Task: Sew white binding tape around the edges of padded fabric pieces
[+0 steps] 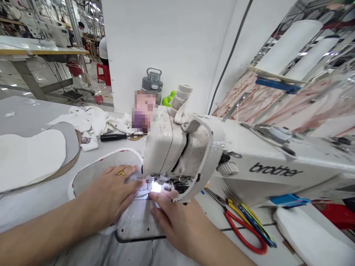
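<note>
A grey fabric piece (108,162) with white edging lies at the needle area of a white sewing machine (163,140). My left hand (112,188), a gold ring on one finger, rests over this piece with its fingers closed on the cloth beside the needle. Close to the lit presser foot, my right hand (177,218) touches the cloth edge with its index fingertip; its thumb is apart from that finger. Part of the right hand is hidden behind the machine's curved guard (212,159). The cloth under my left palm is also hidden.
Red-handled scissors (244,229) and other cutters lie right of the machine bed. A black-handled screwdriver (113,137), white scraps (94,120) and stacked white cut pieces (30,159) lie left. A grey bottle (152,81) stands behind; thread cones (291,44) stand upper right.
</note>
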`<state>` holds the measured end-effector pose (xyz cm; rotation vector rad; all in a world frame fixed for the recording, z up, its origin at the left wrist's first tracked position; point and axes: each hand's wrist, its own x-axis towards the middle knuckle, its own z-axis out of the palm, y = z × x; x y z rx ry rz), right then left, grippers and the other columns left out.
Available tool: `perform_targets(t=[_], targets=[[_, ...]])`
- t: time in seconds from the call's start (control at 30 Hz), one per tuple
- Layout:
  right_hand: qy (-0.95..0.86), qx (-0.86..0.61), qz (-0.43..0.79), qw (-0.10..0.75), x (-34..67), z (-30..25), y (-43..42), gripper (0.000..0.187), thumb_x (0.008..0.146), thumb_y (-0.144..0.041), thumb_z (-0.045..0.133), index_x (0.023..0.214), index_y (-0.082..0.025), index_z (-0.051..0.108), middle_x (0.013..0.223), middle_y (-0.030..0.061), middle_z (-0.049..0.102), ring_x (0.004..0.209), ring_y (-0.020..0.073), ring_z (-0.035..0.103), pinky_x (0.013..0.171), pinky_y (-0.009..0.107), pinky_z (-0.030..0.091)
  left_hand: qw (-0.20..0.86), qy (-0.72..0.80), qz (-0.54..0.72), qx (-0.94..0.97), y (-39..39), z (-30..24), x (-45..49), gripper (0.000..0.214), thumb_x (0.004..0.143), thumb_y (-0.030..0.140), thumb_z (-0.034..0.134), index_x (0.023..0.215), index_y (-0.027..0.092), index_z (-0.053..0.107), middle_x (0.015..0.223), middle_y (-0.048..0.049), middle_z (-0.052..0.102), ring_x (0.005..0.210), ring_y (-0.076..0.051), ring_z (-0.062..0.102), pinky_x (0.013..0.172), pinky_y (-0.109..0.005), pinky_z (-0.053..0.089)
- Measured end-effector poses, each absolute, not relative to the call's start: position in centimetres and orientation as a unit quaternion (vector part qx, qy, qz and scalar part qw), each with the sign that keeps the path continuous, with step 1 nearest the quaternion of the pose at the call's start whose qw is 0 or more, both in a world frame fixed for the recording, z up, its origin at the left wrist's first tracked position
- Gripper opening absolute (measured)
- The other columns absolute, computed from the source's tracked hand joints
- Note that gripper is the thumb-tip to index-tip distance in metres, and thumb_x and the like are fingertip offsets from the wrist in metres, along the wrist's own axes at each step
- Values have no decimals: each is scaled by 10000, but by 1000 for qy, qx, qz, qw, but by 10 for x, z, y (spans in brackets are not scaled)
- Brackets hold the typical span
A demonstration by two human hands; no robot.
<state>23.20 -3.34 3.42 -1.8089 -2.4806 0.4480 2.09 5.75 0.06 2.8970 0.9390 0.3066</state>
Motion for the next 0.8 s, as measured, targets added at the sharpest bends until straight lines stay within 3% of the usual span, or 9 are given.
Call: perform_targets(t=[0.23,0.47,0.6,0.7,0.8], targets=[[-807,-573,143,-8,233,34,-34,395,1015,-252,438,1350,-140,615,1095,166,739,1010,330,691,851,466,545,68,310,97,943,62,7,15,360,1007,294,386,831,243,696,810,-47,622,958,-281,579,874,-435,424],[-800,-576,164,-14,233,39,-32,397,1023,-262,426,1359,-144,602,1118,165,728,1031,320,688,861,456,543,56,301,99,947,62,7,12,359,994,225,369,1149,285,688,955,-82,669,937,-295,591,830,-448,421],[-801,-577,154,-28,232,39,-32,396,1026,-270,431,1369,-165,598,1110,159,732,1011,331,691,847,464,539,68,289,96,950,65,9,10,362,995,239,385,1219,320,657,1102,-71,678,994,-289,589,881,-441,423],[-803,-578,143,-10,233,37,-32,392,1018,-276,448,1361,-178,611,1119,158,733,1001,323,694,849,442,531,66,287,90,951,65,13,10,346,995,257,394,1202,312,665,1142,-81,655,1016,-292,573,888,-448,424],[-807,-576,130,25,233,34,-34,388,1017,-286,441,1346,-185,620,1113,142,735,995,302,691,846,413,518,55,292,88,951,61,13,12,308,985,300,420,1113,261,696,1065,-115,630,950,-308,568,797,-444,435]])
